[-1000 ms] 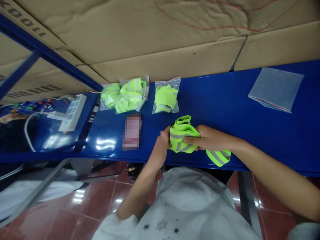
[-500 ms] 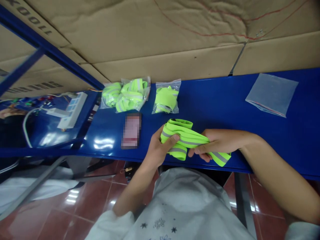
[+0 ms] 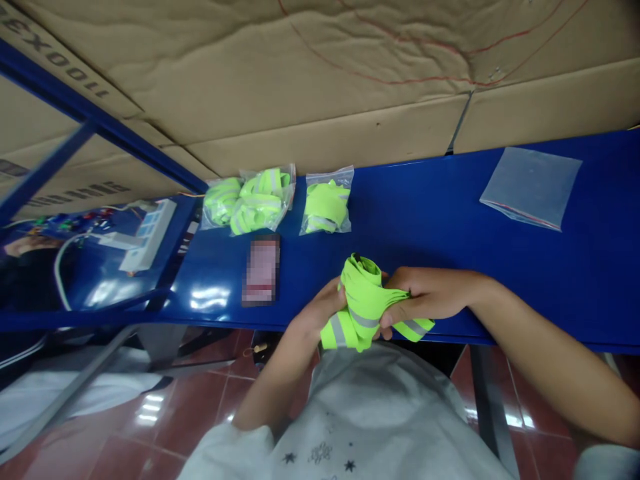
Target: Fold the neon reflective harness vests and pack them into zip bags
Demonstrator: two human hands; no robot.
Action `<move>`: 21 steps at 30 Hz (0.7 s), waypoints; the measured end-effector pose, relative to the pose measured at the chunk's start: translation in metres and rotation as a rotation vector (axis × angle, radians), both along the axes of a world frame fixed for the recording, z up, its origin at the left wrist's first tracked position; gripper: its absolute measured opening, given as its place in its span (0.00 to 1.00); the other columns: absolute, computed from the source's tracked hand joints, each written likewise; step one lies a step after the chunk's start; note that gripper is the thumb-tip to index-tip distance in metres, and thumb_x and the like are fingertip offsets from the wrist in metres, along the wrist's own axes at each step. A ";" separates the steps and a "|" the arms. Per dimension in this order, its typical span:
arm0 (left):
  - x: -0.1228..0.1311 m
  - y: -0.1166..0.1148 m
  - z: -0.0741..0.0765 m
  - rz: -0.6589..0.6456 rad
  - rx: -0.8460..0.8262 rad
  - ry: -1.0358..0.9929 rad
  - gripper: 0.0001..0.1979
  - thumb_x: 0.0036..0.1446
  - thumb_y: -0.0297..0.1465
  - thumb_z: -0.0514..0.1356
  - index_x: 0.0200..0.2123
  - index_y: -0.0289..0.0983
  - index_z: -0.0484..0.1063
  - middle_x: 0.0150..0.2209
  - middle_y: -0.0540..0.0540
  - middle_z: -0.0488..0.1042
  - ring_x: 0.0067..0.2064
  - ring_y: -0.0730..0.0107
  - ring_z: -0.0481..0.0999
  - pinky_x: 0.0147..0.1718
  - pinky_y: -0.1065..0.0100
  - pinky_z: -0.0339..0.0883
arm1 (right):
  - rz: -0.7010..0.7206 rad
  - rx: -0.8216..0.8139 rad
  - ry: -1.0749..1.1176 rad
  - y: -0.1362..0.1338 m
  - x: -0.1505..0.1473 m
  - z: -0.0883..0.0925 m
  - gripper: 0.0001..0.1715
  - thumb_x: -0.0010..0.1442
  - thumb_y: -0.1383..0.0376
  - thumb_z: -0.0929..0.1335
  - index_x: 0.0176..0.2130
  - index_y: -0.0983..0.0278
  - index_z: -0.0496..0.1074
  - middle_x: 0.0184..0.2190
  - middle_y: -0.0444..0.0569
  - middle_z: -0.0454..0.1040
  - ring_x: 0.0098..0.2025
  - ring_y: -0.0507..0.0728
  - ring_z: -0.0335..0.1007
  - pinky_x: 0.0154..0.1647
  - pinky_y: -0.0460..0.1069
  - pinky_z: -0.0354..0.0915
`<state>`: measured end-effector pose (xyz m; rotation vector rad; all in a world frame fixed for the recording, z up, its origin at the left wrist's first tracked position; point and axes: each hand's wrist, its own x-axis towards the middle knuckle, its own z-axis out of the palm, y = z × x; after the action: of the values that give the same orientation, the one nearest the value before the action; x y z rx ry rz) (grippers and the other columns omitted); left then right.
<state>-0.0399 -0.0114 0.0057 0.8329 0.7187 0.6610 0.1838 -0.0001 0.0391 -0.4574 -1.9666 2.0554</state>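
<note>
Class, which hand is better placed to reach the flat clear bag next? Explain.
The right hand, probably: the flat clear bag lies on that side, farther from the left hand, though both hold the green strap.

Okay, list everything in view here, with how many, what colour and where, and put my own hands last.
Strap: one bundle, neon yellow-green with grey stripes, between both hands
Filled bags: at least two, clear with yellow-green contents, back left of table; overlap hides exact count
Flat bag: one, clear, right side
Phone: one, pixelated, left of hands
Table: one, blue, beneath these
Power strip: one, white and blue, far left
Cable: white, beside strip
Cardboard: several panels, brown, behind table
Floor: red tiles, below
Co-worker's sleeve: one, dark, far left
Shirt: one, pale grey, bottom centre
Left hand: one, bare, on strap
Right hand: one, bare, on strap
</note>
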 end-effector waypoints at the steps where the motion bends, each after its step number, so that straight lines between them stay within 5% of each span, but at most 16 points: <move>1: 0.001 0.003 0.000 -0.002 0.050 0.024 0.36 0.46 0.53 0.75 0.53 0.37 0.78 0.43 0.40 0.81 0.42 0.55 0.82 0.39 0.63 0.76 | 0.002 -0.015 0.014 -0.001 -0.001 -0.001 0.31 0.70 0.46 0.66 0.45 0.70 0.81 0.37 0.54 0.83 0.35 0.51 0.76 0.35 0.43 0.69; 4: 0.002 0.012 -0.003 0.161 0.283 0.057 0.31 0.54 0.51 0.71 0.55 0.40 0.76 0.41 0.44 0.80 0.38 0.65 0.79 0.38 0.69 0.73 | -0.060 -0.049 0.007 -0.001 -0.004 -0.002 0.32 0.71 0.45 0.65 0.47 0.71 0.80 0.36 0.54 0.83 0.36 0.52 0.77 0.36 0.44 0.70; 7: -0.003 0.016 0.000 0.266 0.398 0.191 0.21 0.61 0.47 0.67 0.50 0.39 0.79 0.44 0.43 0.81 0.43 0.63 0.80 0.44 0.68 0.72 | -0.173 -0.035 -0.033 0.000 -0.006 -0.003 0.31 0.70 0.46 0.65 0.45 0.71 0.80 0.37 0.53 0.82 0.39 0.53 0.78 0.40 0.45 0.71; 12: -0.011 0.011 0.012 -0.014 0.133 0.098 0.43 0.52 0.65 0.61 0.55 0.35 0.77 0.40 0.39 0.81 0.42 0.53 0.80 0.38 0.63 0.72 | -0.177 -0.137 -0.045 0.000 -0.014 -0.007 0.30 0.68 0.45 0.68 0.46 0.69 0.79 0.41 0.53 0.81 0.40 0.53 0.77 0.42 0.47 0.72; 14: -0.008 0.005 0.011 -0.040 0.222 0.131 0.44 0.45 0.57 0.73 0.60 0.38 0.72 0.42 0.41 0.80 0.42 0.55 0.80 0.39 0.64 0.72 | -0.261 -0.129 -0.067 0.000 -0.017 -0.008 0.29 0.65 0.44 0.70 0.43 0.68 0.78 0.36 0.49 0.80 0.34 0.51 0.73 0.36 0.46 0.69; 17: 0.000 -0.003 0.003 0.113 0.372 0.266 0.42 0.41 0.38 0.80 0.59 0.39 0.70 0.48 0.43 0.76 0.49 0.57 0.77 0.48 0.64 0.71 | -0.339 -0.062 -0.105 0.002 -0.017 -0.008 0.27 0.63 0.44 0.71 0.37 0.67 0.76 0.29 0.44 0.73 0.29 0.49 0.64 0.30 0.44 0.63; 21: 0.000 -0.006 -0.003 0.052 0.291 0.225 0.44 0.41 0.31 0.80 0.62 0.39 0.67 0.52 0.42 0.75 0.53 0.55 0.76 0.50 0.63 0.71 | -0.164 -0.022 -0.114 0.004 -0.011 -0.006 0.23 0.68 0.49 0.66 0.34 0.67 0.72 0.28 0.44 0.70 0.29 0.49 0.62 0.30 0.43 0.62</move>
<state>-0.0397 -0.0171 0.0026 1.1729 0.8613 0.7368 0.1733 0.0038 0.0327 -0.7299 -1.8992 1.9905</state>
